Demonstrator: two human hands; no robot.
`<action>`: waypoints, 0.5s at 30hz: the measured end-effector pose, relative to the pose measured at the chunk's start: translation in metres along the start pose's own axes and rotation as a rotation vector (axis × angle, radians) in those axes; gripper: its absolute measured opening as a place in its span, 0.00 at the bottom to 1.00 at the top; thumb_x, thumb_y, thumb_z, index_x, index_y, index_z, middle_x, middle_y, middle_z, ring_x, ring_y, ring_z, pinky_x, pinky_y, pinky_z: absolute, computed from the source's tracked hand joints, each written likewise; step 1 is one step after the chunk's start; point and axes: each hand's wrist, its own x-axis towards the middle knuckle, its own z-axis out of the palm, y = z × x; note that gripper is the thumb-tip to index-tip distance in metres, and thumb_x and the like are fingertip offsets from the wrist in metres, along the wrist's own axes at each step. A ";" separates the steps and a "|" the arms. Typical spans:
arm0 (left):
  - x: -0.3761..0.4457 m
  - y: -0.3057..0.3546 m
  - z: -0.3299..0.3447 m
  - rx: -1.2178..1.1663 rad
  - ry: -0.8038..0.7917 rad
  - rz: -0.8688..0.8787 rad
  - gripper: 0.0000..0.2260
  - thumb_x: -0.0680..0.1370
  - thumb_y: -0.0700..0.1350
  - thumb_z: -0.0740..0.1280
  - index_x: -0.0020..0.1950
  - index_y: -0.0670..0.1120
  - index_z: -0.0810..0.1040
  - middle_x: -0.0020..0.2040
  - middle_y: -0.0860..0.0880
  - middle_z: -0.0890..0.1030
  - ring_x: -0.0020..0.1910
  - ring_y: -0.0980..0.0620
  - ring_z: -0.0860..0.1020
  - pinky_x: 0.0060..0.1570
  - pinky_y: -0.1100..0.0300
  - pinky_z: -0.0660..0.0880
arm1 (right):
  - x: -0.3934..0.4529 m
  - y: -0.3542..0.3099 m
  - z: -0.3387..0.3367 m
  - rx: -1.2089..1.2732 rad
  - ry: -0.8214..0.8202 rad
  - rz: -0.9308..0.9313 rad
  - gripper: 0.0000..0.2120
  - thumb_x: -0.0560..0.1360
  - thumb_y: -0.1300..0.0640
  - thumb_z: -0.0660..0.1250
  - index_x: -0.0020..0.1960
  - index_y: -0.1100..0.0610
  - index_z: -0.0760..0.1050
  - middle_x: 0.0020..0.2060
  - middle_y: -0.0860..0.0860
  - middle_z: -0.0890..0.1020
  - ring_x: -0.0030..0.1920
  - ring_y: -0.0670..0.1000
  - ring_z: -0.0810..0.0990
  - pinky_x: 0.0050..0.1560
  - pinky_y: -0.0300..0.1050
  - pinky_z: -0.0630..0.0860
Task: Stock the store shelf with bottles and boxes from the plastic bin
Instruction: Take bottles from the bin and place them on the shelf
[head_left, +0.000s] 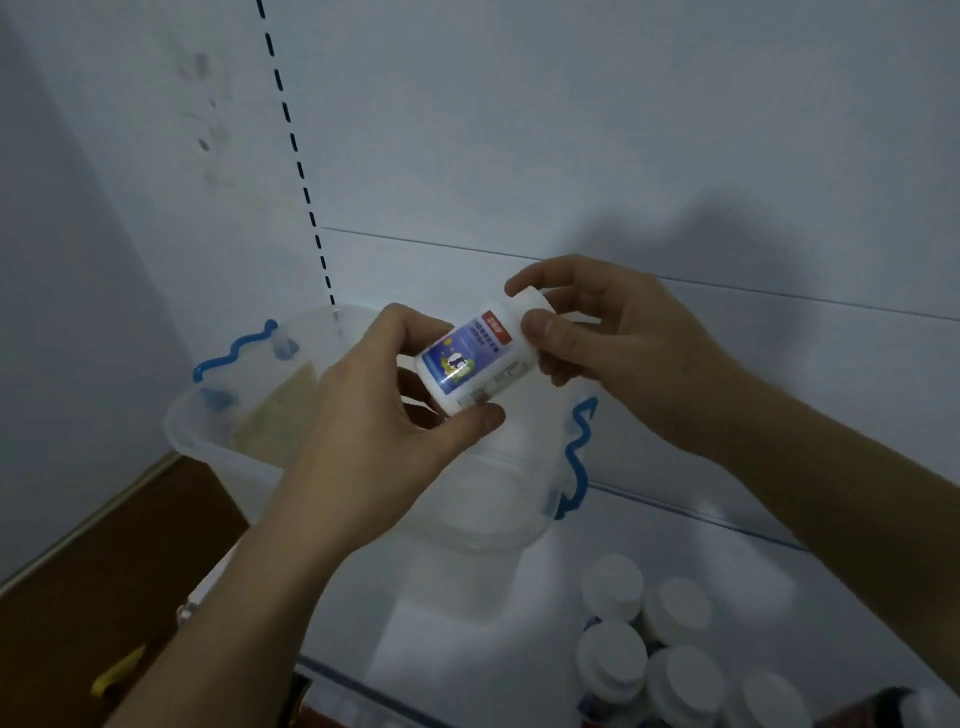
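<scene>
Nearest the camera, at the lower right, a cluster of white-capped bottles (670, 654) already stands upright on the shelf (857, 597), caps up and packed close together. That is where stock is gathering, and it lies below and to the right of both hands.

Further out, the left hand (374, 431) has its fingers and thumb curled round the base end of a small white bottle (470, 364) with a blue and purple label. The right hand (597, 338) pinches the same bottle at its cap end, thumb in front and forefinger over the top. So the bottle is held in the air between the two hands, over the clear plastic bin (218, 441) with blue handles.

The bottle does not stand upright: its long axis runs on a slant from the near left, at the base, up to the far right, at the cap. To join the standing group it probably has to be turned cap up and carried down and to the right. The right hand is on that side and seems better placed to carry it, so the left would let go first.

Beyond the hands, the bin sits on the shelf against the white back panel (571, 130).
</scene>
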 end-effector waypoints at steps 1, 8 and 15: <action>-0.007 0.006 0.006 -0.090 0.004 -0.008 0.21 0.68 0.56 0.77 0.57 0.55 0.75 0.51 0.59 0.81 0.46 0.54 0.84 0.43 0.55 0.83 | -0.003 0.000 -0.006 -0.002 -0.023 -0.028 0.10 0.80 0.60 0.69 0.60 0.52 0.80 0.51 0.55 0.83 0.41 0.49 0.82 0.43 0.41 0.79; -0.036 0.030 0.036 -0.306 0.050 -0.001 0.20 0.67 0.51 0.76 0.57 0.52 0.75 0.53 0.60 0.82 0.49 0.53 0.83 0.42 0.62 0.81 | -0.028 -0.002 -0.036 0.102 -0.151 -0.054 0.14 0.78 0.57 0.66 0.63 0.50 0.80 0.55 0.59 0.83 0.56 0.63 0.82 0.61 0.65 0.78; -0.060 0.050 0.076 -0.316 -0.029 0.044 0.22 0.70 0.52 0.76 0.61 0.53 0.75 0.57 0.62 0.81 0.53 0.53 0.83 0.49 0.61 0.81 | -0.070 -0.001 -0.085 -0.040 -0.122 -0.033 0.13 0.79 0.56 0.66 0.63 0.53 0.79 0.54 0.57 0.84 0.55 0.62 0.83 0.56 0.58 0.81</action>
